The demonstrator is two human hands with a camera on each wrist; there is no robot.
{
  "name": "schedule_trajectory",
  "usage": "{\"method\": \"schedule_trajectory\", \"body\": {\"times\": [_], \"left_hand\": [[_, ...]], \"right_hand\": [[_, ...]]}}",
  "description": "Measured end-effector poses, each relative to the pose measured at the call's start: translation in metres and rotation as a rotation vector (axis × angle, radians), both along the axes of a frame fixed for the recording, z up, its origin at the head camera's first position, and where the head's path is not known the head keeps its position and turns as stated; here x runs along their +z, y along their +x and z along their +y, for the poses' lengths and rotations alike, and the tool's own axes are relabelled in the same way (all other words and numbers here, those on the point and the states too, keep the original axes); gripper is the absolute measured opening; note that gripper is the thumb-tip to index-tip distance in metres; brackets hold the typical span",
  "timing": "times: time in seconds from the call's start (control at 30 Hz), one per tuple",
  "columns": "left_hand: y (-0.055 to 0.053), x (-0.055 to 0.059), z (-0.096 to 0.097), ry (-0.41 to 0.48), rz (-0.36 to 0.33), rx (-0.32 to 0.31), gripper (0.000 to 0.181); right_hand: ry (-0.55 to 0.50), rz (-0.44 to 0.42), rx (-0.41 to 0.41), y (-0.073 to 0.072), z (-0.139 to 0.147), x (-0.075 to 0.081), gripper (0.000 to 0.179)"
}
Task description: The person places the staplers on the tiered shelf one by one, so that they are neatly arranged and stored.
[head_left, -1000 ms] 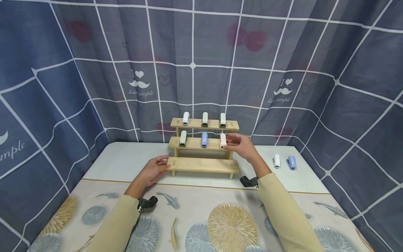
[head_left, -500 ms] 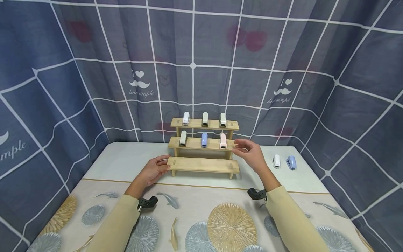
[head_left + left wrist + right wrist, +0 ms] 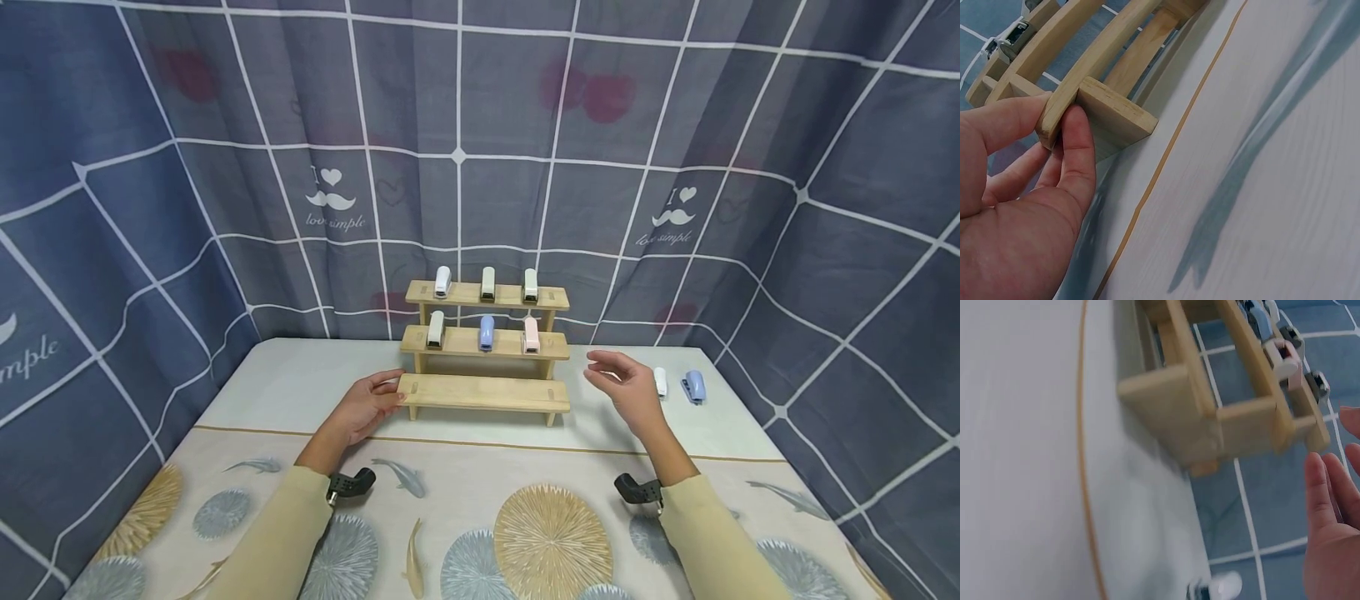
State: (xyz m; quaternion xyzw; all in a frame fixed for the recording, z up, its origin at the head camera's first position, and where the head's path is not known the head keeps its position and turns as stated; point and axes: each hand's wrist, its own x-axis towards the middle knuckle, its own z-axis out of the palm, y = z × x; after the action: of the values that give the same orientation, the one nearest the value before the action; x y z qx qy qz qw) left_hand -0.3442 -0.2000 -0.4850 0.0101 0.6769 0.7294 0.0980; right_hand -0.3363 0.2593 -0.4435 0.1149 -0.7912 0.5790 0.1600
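Note:
My left hand (image 3: 367, 407) pinches the left end of the lowest step of a three-tier wooden display stand (image 3: 483, 392); the left wrist view shows thumb and fingers around the board's end. Holding nothing, my right hand (image 3: 630, 392) hovers right of the stand, fingers loosely bent. Just beyond it lies a white mini stapler (image 3: 661, 382), partly hidden by the hand, beside a blue stapler (image 3: 695, 386). On the middle step stand a pale stapler (image 3: 436, 330), a blue-violet stapler (image 3: 487, 332) and a pink stapler (image 3: 531, 335). The lowest step is bare.
The top step carries a white stapler (image 3: 443, 282) and two pale greenish staplers, one of them central (image 3: 488, 284). A checked curtain (image 3: 420, 200) hangs close behind and at both sides. A patterned cloth (image 3: 420, 533) covers the table's near part.
My right hand has let go of the pink stapler on the middle step and moved right, toward the white stapler. My left hand has stayed on the stand.

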Motion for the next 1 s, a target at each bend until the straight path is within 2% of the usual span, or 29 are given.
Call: {"method": "schedule_trajectory", "body": {"times": [0.17, 0.37, 0.5, 0.6, 0.77, 0.87, 1.0], "left_hand": [[0.001, -0.001, 0.000, -0.005, 0.004, -0.002, 0.064], [0.001, -0.002, -0.003, -0.006, -0.007, -0.004, 0.065], [0.002, -0.001, -0.003, 0.027, -0.009, -0.003, 0.065], [0.003, -0.001, -0.003, 0.044, -0.001, -0.008, 0.066], [0.003, -0.001, -0.002, 0.058, -0.006, 0.001, 0.065], [0.003, -0.001, -0.001, 0.054, -0.013, 0.012, 0.065], [0.004, 0.000, -0.001, 0.045, -0.017, 0.018, 0.066]], "right_hand": [[-0.009, 0.003, -0.066, 0.006, 0.022, -0.009, 0.039], [0.056, 0.007, -0.160, 0.014, 0.050, -0.014, 0.038], [0.070, 0.001, -0.223, 0.018, 0.068, -0.018, 0.038], [0.034, -0.010, -0.257, 0.021, 0.079, -0.020, 0.039], [0.006, -0.034, -0.350, 0.023, 0.098, -0.022, 0.038], [0.030, -0.036, -0.412, 0.022, 0.110, -0.023, 0.037], [0.052, -0.049, -0.427, 0.022, 0.125, -0.022, 0.039]]}}
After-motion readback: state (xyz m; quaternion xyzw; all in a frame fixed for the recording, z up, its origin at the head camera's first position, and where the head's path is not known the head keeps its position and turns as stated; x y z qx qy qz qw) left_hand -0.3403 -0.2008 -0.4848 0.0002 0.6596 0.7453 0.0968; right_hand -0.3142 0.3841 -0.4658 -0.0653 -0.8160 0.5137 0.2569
